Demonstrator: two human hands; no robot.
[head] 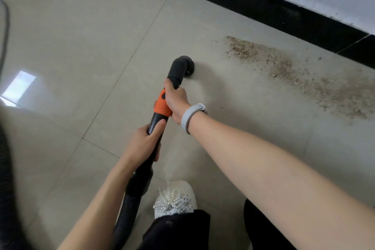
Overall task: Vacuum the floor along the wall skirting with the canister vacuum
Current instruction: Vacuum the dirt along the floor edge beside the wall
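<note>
Both hands were wrapped round the vacuum wand (160, 107), right hand (176, 100) nearer the round brush nozzle (183, 67), left hand (147, 141) behind, with the sawdust strip (294, 73) lying rightward along the black skirting (263, 9).

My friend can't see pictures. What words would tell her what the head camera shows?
Both hands hold a black and orange vacuum wand, the right hand ahead of the left hand, with its round brush nozzle on a beige tiled floor. A streak of brown dirt lies to the nozzle's right, near the black skirting.
</note>
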